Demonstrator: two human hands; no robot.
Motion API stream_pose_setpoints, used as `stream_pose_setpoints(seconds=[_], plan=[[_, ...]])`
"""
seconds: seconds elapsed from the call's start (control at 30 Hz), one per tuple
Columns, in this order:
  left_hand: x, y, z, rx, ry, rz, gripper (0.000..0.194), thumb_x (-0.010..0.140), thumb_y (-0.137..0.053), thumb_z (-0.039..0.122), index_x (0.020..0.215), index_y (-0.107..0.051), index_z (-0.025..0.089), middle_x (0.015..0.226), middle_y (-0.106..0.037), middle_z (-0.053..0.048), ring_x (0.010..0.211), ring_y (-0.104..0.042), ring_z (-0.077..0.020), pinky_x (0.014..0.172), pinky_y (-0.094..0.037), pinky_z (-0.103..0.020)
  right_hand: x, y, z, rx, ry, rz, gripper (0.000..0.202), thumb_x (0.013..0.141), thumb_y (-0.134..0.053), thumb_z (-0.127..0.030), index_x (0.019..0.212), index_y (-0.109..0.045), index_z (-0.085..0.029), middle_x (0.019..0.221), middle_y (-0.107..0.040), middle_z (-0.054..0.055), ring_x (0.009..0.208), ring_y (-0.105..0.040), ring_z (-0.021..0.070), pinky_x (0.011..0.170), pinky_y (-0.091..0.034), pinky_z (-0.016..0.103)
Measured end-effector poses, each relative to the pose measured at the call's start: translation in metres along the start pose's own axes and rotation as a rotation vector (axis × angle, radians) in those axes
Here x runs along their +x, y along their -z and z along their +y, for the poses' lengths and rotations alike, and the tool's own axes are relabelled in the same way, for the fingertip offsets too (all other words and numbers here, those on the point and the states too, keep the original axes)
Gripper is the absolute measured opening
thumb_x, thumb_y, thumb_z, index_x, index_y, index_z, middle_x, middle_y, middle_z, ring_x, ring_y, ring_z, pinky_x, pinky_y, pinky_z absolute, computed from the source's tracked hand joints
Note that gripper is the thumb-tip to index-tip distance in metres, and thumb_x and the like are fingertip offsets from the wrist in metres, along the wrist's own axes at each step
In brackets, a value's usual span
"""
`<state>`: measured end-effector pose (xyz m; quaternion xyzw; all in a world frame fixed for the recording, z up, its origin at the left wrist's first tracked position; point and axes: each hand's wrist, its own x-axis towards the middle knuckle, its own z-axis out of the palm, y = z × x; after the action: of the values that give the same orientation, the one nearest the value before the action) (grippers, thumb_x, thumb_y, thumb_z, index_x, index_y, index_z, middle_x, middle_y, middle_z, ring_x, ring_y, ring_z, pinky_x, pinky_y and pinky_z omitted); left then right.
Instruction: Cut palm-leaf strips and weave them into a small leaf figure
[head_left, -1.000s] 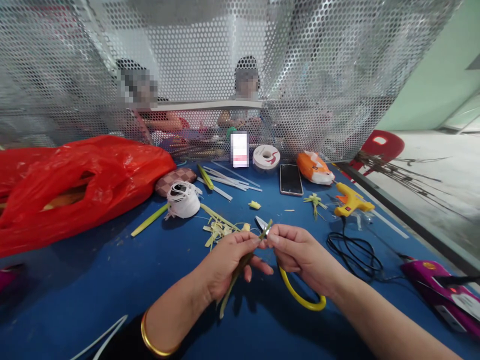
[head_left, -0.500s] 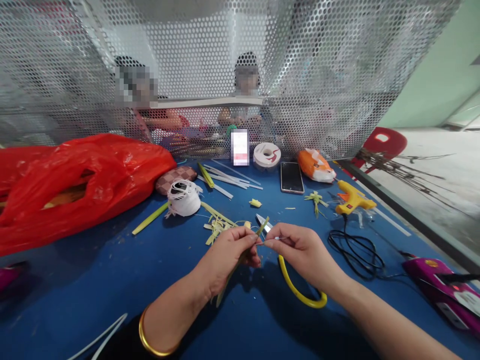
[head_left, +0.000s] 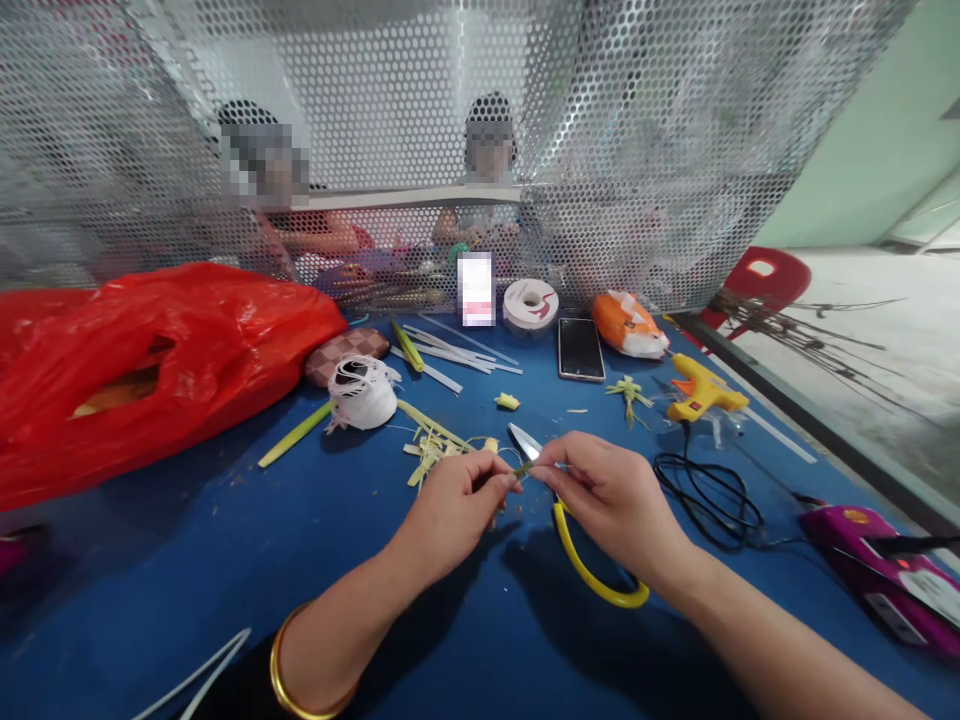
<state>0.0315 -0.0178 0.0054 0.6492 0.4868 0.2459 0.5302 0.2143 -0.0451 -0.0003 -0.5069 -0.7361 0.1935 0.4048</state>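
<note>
A short green strip [head_left: 523, 469] spans the small gap between my two hands above the blue table [head_left: 322, 560]. My left hand [head_left: 469, 495] pinches one end of it between thumb and forefinger. At its other end, the fingertips of my right hand [head_left: 600, 485] are pressed together on the strip. Scissors [head_left: 592, 577] with yellow handles lie partly beneath my right hand, their blades pointing up and left. Just beyond my left hand is a pale green woven piece [head_left: 431, 452] with loose ends. A small yellow-green folded piece [head_left: 507, 401] lies farther back.
On the left are a red plastic bag [head_left: 225, 400] and a roll of white strings [head_left: 364, 395]. A tape roll [head_left: 530, 304], phone [head_left: 580, 349] and orange packet [head_left: 630, 325] stand behind. At right are a yellow glue gun [head_left: 701, 390], black cable [head_left: 709, 500] and purple power strip [head_left: 885, 575].
The green strip has turned from steeply upright to nearly level between my hands. My right fingertips have moved from a thin thread onto its end. The view has shifted slightly.
</note>
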Motion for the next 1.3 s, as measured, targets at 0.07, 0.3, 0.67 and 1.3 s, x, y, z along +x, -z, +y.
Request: stream_pose_setpoints(seconds=[0.07,0.3,0.67,1.3], plan=[[-0.003,0.002,0.003,0.172,-0.096,0.001,0.018,0.084,-0.053,0.025,0.072,-0.065,0.018,0.062,-0.057,0.002,0.06,-0.052,-0.0122,0.059,-0.038,-0.025,0.0,0.001,0.0,-0.001,0.053,-0.011,0.012,0.09,-0.057,-0.022,0.081,-0.064,-0.02,0.073,-0.062,0.0,0.066,-0.055,0.0125,0.062,-0.039,0.023],[-0.005,0.004,0.008,0.167,-0.172,-0.168,0.015,0.083,-0.056,0.019,0.075,-0.068,0.018,0.067,-0.06,0.002,0.061,-0.052,-0.0112,0.061,-0.039,-0.024,0.01,0.005,0.003,0.387,-0.391,-0.139,0.018,0.08,-0.063,-0.033,0.069,-0.062,-0.018,0.059,-0.053,-0.003,0.054,-0.044,0.0106,0.052,-0.033,0.023],[0.001,0.001,0.003,-0.142,-0.093,0.067,0.019,0.085,-0.055,0.032,0.076,-0.062,0.016,0.055,-0.046,0.006,0.049,-0.04,-0.0088,0.049,-0.031,-0.021,-0.002,-0.02,-0.004,0.507,-0.44,-0.003,0.028,0.083,-0.06,-0.041,0.068,-0.056,-0.017,0.054,-0.04,-0.006,0.05,-0.03,0.0084,0.047,-0.026,0.022],[0.003,-0.005,0.002,-0.275,0.068,0.13,0.019,0.08,-0.061,0.033,0.08,-0.066,0.015,0.054,-0.045,0.006,0.048,-0.034,-0.0076,0.046,-0.025,-0.021,-0.013,-0.023,-0.005,-0.323,0.194,0.048,0.026,0.096,-0.042,-0.018,0.077,-0.06,-0.019,0.064,-0.061,0.001,0.052,-0.054,0.0119,0.051,-0.032,0.023]])
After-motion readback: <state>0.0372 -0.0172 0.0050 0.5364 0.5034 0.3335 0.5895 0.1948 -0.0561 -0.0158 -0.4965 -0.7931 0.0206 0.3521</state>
